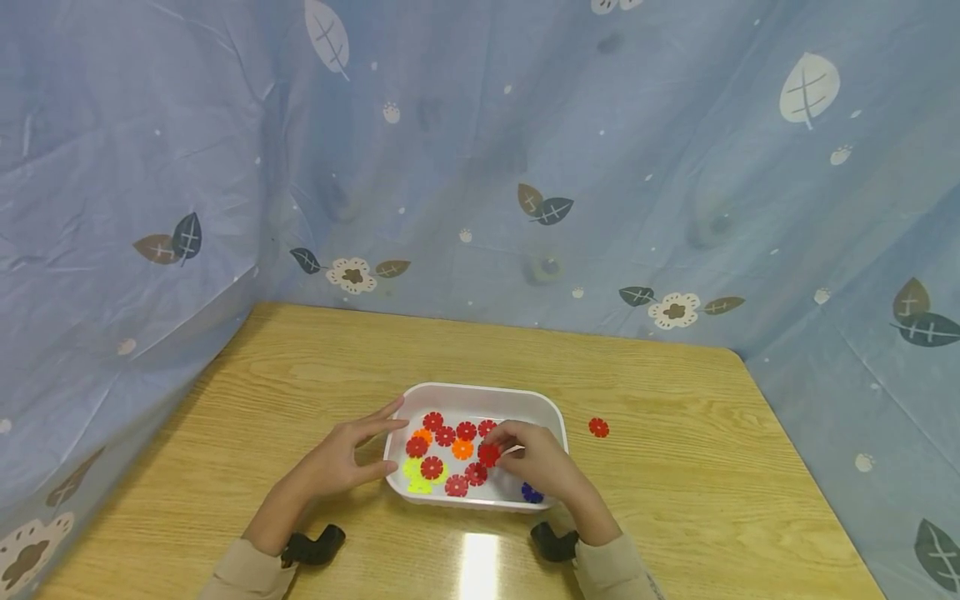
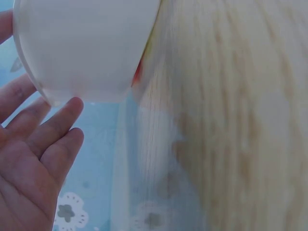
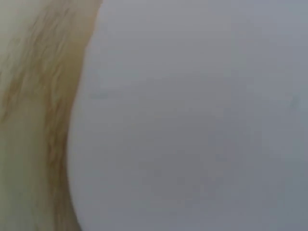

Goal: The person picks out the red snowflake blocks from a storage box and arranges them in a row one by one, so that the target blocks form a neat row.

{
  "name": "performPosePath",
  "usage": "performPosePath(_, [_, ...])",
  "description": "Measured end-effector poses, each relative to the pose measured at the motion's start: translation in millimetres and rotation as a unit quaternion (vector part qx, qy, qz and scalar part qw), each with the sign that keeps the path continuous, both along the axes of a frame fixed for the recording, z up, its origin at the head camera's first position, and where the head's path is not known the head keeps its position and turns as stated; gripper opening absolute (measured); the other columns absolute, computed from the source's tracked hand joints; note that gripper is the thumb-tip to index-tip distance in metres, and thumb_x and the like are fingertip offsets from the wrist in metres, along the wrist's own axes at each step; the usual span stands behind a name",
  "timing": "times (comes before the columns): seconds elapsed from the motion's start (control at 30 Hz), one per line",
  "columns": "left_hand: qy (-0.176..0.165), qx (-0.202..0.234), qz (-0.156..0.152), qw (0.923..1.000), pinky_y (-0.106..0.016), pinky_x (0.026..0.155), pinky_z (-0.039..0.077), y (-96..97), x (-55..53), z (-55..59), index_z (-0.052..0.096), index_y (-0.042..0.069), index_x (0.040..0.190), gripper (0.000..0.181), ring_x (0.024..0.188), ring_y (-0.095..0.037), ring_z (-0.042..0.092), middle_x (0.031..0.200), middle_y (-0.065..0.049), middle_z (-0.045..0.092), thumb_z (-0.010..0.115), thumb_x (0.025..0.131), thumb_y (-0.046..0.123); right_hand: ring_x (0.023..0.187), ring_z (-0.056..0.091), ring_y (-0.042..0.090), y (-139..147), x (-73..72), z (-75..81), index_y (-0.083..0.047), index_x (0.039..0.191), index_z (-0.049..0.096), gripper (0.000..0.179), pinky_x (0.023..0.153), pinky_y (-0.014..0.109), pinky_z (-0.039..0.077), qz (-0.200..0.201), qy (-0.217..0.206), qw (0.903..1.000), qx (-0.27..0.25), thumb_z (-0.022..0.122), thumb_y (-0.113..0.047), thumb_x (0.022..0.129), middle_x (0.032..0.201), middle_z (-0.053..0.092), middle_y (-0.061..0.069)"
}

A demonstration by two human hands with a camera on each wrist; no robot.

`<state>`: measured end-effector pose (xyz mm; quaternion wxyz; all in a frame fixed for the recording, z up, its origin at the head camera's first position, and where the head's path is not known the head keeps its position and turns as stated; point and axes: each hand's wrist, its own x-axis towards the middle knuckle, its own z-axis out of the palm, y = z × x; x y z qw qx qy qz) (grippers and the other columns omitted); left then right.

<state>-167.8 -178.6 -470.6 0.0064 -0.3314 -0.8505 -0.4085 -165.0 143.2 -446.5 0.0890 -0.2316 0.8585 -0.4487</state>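
A white plastic tray [image 1: 480, 503] sits on the table and holds several snowflake-shaped plastic discs, red, orange, yellow and blue. My right hand [image 1: 538, 457] reaches over its right half and pinches a red snowflake disc [image 1: 488, 454] between thumb and fingers. At the tray's left end, my left hand [image 1: 341, 457] is spread, thumb near the front corner and fingers along the rim. In the left wrist view, the left hand's fingers [image 2: 57, 127] lie against the outside of the tray [image 2: 86, 53]. The right wrist view has only the blurred tray wall [image 3: 192, 120], no hand.
A lone red disc [image 1: 598, 427] lies on the wooden table [image 1: 675, 467] right of the tray. A blue disc [image 1: 532, 493] is in the tray's front right corner, by the right wrist. Blue leaf-patterned cloth [image 1: 450, 167] hangs around the table's back and sides.
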Motion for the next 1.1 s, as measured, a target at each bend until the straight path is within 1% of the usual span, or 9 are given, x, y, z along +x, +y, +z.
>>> performPosePath(0.13, [0.002, 0.001, -0.001, 1.0000, -0.053, 0.099, 0.045, 0.2, -0.1, 0.3, 0.056, 0.007, 0.132, 0.053, 0.134, -0.035, 0.039, 0.154, -0.009, 0.031, 0.071, 0.085, 0.027, 0.094, 0.065, 0.025, 5.6, 1.1, 3.8, -0.003, 0.104, 0.066, 0.022, 0.079, 0.023, 0.056, -0.025, -0.004, 0.9984, -0.050, 0.065, 0.004, 0.083, 0.103, 0.068, 0.011])
performPosePath(0.27, [-0.002, 0.001, 0.001, 1.0000, -0.054, 0.099, 0.044, 0.4, -0.1, 0.9, 0.056, 0.008, 0.132, 0.053, 0.134, -0.034, 0.039, 0.154, -0.007, 0.030, 0.070, 0.085, 0.027, 0.096, 0.065, 0.027, 17.2, -2.0, 7.2, 0.001, 0.109, 0.064, 0.025, 0.082, 0.023, 0.056, -0.033, -0.009, 0.9948, -0.096, 0.066, 0.003, 0.084, 0.107, 0.066, 0.017])
performPosePath(0.43, [-0.002, 0.000, 0.003, 1.0000, -0.055, 0.100, 0.044, 0.5, -0.2, 0.8, 0.056, 0.008, 0.132, 0.053, 0.135, -0.034, 0.039, 0.154, -0.007, 0.031, 0.070, 0.085, 0.027, 0.096, 0.063, 0.017, 39.5, -4.4, 14.3, 0.006, 0.112, 0.061, 0.029, 0.080, 0.021, 0.056, -0.056, -0.017, 0.9867, -0.152, 0.066, 0.002, 0.084, 0.110, 0.063, 0.022])
performPosePath(0.57, [-0.005, -0.001, 0.003, 1.0000, -0.054, 0.100, 0.044, 0.5, 0.0, 0.2, 0.055, 0.008, 0.132, 0.053, 0.135, -0.034, 0.038, 0.154, -0.007, 0.030, 0.070, 0.085, 0.026, 0.093, 0.062, 0.008, 60.0, -4.6, 19.7, 0.008, 0.113, 0.060, 0.032, 0.079, 0.020, 0.055, -0.075, -0.015, 0.9809, -0.179, 0.068, -0.001, 0.084, 0.107, 0.065, 0.013])
performPosePath(0.67, [-0.007, 0.000, 0.002, 1.0000, -0.054, 0.100, 0.044, 0.2, 0.1, 0.3, 0.055, 0.008, 0.132, 0.053, 0.135, -0.034, 0.038, 0.154, -0.007, 0.030, 0.071, 0.084, 0.025, 0.092, 0.062, 0.007, 75.4, -5.6, 20.2, 0.011, 0.115, 0.057, 0.035, 0.078, 0.019, 0.055, -0.087, -0.019, 0.9782, -0.188, 0.068, -0.002, 0.084, 0.104, 0.065, 0.000])
performPosePath(0.73, [-0.006, -0.001, 0.003, 1.0000, -0.053, 0.100, 0.044, 0.1, 0.0, 0.7, 0.055, 0.007, 0.132, 0.053, 0.135, -0.034, 0.037, 0.154, -0.008, 0.030, 0.071, 0.084, 0.024, 0.091, 0.063, 0.007, 84.8, -6.8, 19.1, 0.012, 0.116, 0.055, 0.037, 0.077, 0.019, 0.055, -0.102, -0.026, 0.9762, -0.190, 0.067, -0.002, 0.085, 0.102, 0.065, -0.005])
performPosePath(0.87, [-0.005, 0.000, 0.001, 1.0000, -0.052, 0.100, 0.044, 0.0, -0.1, 1.1, 0.055, 0.006, 0.132, 0.054, 0.136, -0.034, 0.037, 0.154, -0.009, 0.030, 0.071, 0.084, 0.024, 0.090, 0.063, 0.007, 101.4, -8.3, 15.5, 0.014, 0.119, 0.053, 0.038, 0.078, 0.021, 0.056, -0.148, -0.044, 0.9692, -0.192, 0.065, -0.002, 0.086, 0.099, 0.065, -0.007])
performPosePath(1.0, [-0.007, 0.001, 0.000, 1.0000, -0.051, 0.101, 0.044, 0.3, 0.1, 1.3, 0.055, 0.007, 0.132, 0.053, 0.136, -0.034, 0.037, 0.154, -0.009, 0.030, 0.072, 0.084, 0.023, 0.090, 0.062, 0.003, 115.4, -9.3, 8.4, 0.014, 0.121, 0.051, 0.038, 0.078, 0.022, 0.056, -0.190, -0.056, 0.9603, -0.196, 0.063, 0.002, 0.087, 0.099, 0.064, -0.008])
performPosePath(1.1, [-0.008, 0.000, 0.001, 1.0000, -0.051, 0.101, 0.044, 0.5, 0.3, 1.2, 0.055, 0.007, 0.132, 0.053, 0.136, -0.034, 0.037, 0.155, -0.008, 0.030, 0.072, 0.084, 0.023, 0.091, 0.061, 0.002, 124.6, -10.2, 1.1, 0.016, 0.122, 0.049, 0.039, 0.077, 0.019, 0.055, -0.215, -0.056, 0.9530, -0.206, 0.062, 0.003, 0.087, 0.099, 0.063, -0.009])
